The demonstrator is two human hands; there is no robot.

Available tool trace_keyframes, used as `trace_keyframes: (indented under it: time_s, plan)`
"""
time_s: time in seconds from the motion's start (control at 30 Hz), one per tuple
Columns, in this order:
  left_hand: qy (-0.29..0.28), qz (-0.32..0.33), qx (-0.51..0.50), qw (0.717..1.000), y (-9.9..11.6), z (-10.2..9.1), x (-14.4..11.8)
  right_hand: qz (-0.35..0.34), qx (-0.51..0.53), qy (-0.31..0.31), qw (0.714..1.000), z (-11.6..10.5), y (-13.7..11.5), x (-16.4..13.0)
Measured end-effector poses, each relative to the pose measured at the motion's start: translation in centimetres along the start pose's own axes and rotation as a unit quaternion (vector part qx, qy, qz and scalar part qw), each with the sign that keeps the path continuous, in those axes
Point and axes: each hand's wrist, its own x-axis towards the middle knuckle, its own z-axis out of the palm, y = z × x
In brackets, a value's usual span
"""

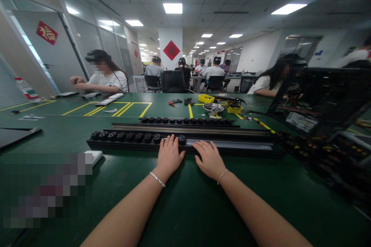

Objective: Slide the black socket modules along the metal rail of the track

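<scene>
**Both hands flat on the near rail**

Green covers the whole counter (185, 200), marked with yellow lines farther back, under a ceiling of bright panels in a long open workroom.

Head view: the left hand (169, 156) lies palm down on the counter, its fingertips touching the near rail (185, 142), a long black strip that runs left to right across the middle. The right hand (209, 158) lies flat just beside it, fingers spread, their tips against the same rail. Neither grip is closed on anything; both sets of fingers are spread and resting. Each wrist wears a thin bracelet. A row of black caps (136, 136) sits along the left half of the near rail, ending just at the left fingertips; the right half shows a bare pale channel. Just behind lies a second rail (188, 123) with its own row of dark caps on top.

Farther back stand a metal bowl (213, 107), a yellow tray (206, 98) and a red-handled tool (173, 104). A white box (93, 156) lies at the left, near a blurred patch. A dark open case (319, 104) fills the right side. One person (106, 79) sits across at the left, another (272, 81) at the right, and more sit at tables beyond. Red diamond signs hang on a pillar and a door.
</scene>
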Motion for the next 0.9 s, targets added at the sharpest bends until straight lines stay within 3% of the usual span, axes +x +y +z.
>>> trace_keyframes:
  time_s: [0.57, 0.9]
  plan:
    - [0.015, -0.01, -0.02, 1.0, 0.0, 0.0, 0.0, 0.029, -0.009, -0.044, 0.999, -0.5, -1.4, 1.1]
    - [0.002, -0.02, -0.027, 0.999, 0.0, -0.4, 0.1, 0.008, -0.045, -0.064, 0.997, -0.7, -1.1, 1.7]
